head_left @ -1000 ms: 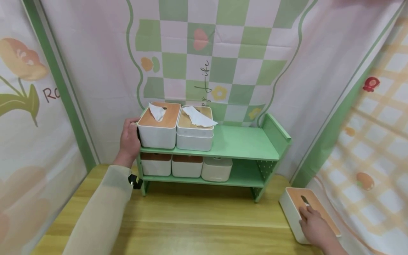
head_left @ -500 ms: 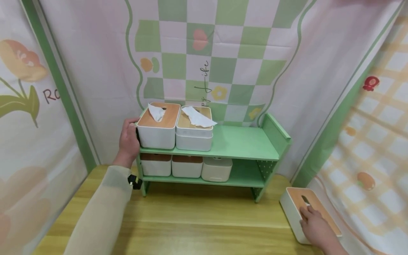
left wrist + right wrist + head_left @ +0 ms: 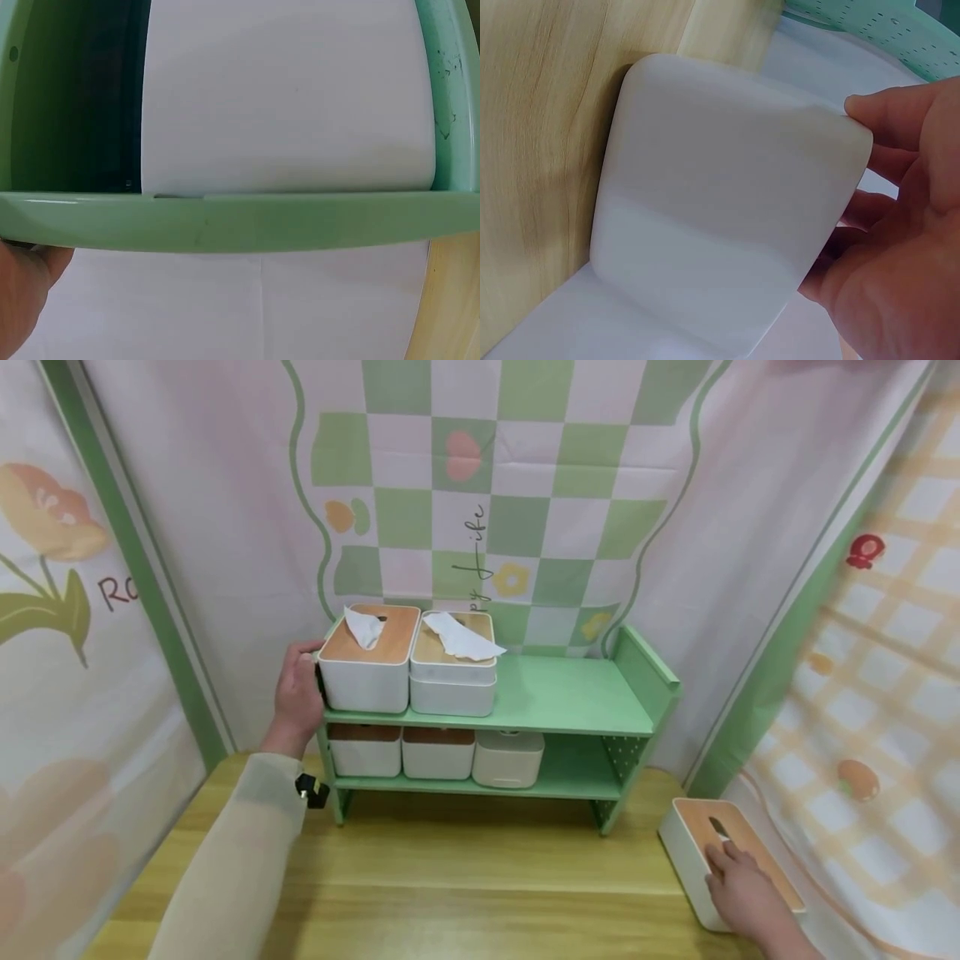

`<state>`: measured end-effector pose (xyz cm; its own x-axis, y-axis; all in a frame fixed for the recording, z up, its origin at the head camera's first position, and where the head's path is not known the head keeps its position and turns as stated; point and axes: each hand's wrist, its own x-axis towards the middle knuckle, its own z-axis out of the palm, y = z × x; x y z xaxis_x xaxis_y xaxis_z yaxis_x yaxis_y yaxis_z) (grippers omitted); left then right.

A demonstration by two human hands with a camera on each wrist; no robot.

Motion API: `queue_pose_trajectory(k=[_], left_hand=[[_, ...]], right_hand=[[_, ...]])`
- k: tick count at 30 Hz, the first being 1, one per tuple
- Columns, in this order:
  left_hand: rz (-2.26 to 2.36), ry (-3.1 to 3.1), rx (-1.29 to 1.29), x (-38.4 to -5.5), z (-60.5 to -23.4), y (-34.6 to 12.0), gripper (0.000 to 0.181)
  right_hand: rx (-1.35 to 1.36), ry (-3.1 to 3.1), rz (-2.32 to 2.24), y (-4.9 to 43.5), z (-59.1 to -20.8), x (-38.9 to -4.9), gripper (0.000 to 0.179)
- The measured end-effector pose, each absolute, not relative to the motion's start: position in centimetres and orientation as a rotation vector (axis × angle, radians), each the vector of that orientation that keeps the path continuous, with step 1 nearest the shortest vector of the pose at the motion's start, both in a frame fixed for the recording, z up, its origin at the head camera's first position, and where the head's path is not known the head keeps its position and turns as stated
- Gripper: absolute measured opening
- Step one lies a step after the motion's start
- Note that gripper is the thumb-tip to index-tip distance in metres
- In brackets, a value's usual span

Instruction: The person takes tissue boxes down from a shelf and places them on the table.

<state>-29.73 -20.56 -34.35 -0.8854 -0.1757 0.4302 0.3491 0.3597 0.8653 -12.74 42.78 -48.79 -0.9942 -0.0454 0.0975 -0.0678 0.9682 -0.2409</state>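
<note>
My left hand [image 3: 297, 692] grips the upper left edge of a green two-tier shelf [image 3: 573, 695]; in the left wrist view, part of the hand [image 3: 26, 292] shows against the shelf's side panel [image 3: 232, 223]. Right of it, on the top tier, stands a white tissue box [image 3: 369, 685] with a wood-look lid and a tissue sticking out. Far to the right, my right hand [image 3: 750, 893] rests on the lid of another white tissue box [image 3: 686, 864] beside its slot. The right wrist view shows the fingers [image 3: 889, 112] at that box's lid edge [image 3: 727, 195].
A second tissue box [image 3: 452, 695], with a loose tissue on top, stands on the upper tier. Below are two brown-topped white boxes [image 3: 438, 758] and a cream box [image 3: 508, 762]. The shelf stands on a wooden table [image 3: 450, 877] before a patterned curtain [image 3: 525, 468].
The head view has shifted very slightly. Both hands stay where they were, and the boxes and shelf have not visibly moved.
</note>
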Motion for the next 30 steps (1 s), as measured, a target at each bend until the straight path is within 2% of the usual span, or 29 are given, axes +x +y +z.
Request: queue_pose_trajectory(k=[30], left_hand=[[-1.439,-2.202,-0.194,-30.3,-34.4,-21.9,0.057]], right_hand=[[0.095,-3.014,0.397,42.8,-48.6,-12.8,0.047]])
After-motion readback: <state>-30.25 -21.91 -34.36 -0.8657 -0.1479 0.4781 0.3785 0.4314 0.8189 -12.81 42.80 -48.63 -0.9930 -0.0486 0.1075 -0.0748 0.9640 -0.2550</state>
